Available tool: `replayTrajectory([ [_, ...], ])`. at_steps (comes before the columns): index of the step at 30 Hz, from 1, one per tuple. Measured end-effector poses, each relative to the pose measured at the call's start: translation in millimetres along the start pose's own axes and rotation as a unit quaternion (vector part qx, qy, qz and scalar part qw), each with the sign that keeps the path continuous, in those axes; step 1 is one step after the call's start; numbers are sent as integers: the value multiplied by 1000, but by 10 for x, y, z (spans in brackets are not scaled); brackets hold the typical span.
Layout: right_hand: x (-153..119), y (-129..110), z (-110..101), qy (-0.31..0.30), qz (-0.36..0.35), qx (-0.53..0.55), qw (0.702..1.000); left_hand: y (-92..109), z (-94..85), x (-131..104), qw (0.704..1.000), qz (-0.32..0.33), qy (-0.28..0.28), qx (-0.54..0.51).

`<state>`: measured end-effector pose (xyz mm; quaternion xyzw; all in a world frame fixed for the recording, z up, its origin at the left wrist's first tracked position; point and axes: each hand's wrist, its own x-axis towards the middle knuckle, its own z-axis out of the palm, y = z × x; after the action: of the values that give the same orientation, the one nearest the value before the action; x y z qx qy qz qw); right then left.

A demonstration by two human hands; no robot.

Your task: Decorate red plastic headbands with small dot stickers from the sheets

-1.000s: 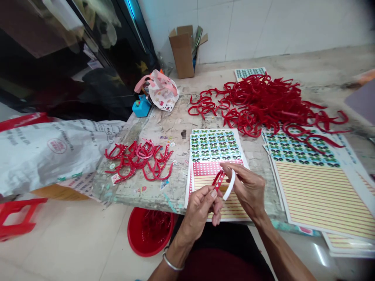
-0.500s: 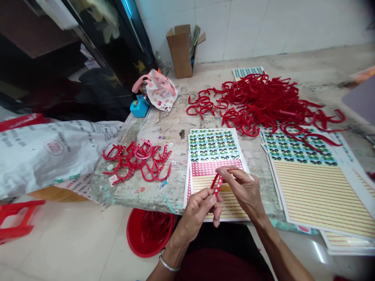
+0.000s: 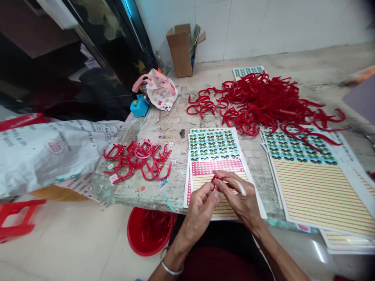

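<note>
Pinched in both hands is a thin red curved band (image 3: 214, 179), mostly covered by the fingers. My left hand (image 3: 199, 206) grips its near part with thumb and fingertips. Against it, my right hand (image 3: 240, 196) is closed on the far part, with something white around one finger. Both hands are over a sticker sheet (image 3: 215, 145) printed with green and blue pictures, a pink strip of white hearts and striped yellow rows. Left of the sheet lies a small heap of red bands (image 3: 129, 160) with white marks.
A large pile of plain red bands (image 3: 263, 99) sits at the back right, partly over more sticker sheets (image 3: 319, 191). Behind stand a cardboard box (image 3: 180, 54), a printed bag (image 3: 161, 91) and a blue holder (image 3: 139, 106). Below the table edge is a red bucket (image 3: 135, 238).
My hands have come together and the right one has turned lower over the band. The band's heart-printed length, visible before, is now mostly hidden by fingers.
</note>
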<state>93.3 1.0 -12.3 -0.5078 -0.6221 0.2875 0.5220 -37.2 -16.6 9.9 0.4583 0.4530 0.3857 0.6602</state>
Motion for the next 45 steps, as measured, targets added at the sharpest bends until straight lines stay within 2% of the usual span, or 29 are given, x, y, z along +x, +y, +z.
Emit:
replayTrajectory([
  [5,24,-12,-9,-2,122,99,988,-36,11,-39,999,-6,12,32],
  [11,40,62,-52,-20,177,201,963,-33,50,-83,997,18,34,68],
  [17,109,31,-78,-79,225,255,937,-81,-19,-102,994,40,21,98],
  [21,53,18,-45,-52,189,215,957,-78,-35,-86,995,46,5,94],
  [27,-32,21,-59,-61,74,114,989,-36,-37,-64,997,47,-10,57],
  [29,1,15,-108,-85,86,97,988,-32,-57,-77,997,47,-19,58],
  [32,47,9,-167,-150,158,114,969,-40,-93,-103,996,53,-33,63],
  [34,47,12,-174,-167,173,129,962,-58,-107,-113,996,55,-38,60],
  [41,-14,47,-104,-140,52,87,985,-174,-102,-92,1000,8,-22,14],
  [45,17,41,-106,-152,68,79,983,-172,-133,-95,999,19,-26,15],
])
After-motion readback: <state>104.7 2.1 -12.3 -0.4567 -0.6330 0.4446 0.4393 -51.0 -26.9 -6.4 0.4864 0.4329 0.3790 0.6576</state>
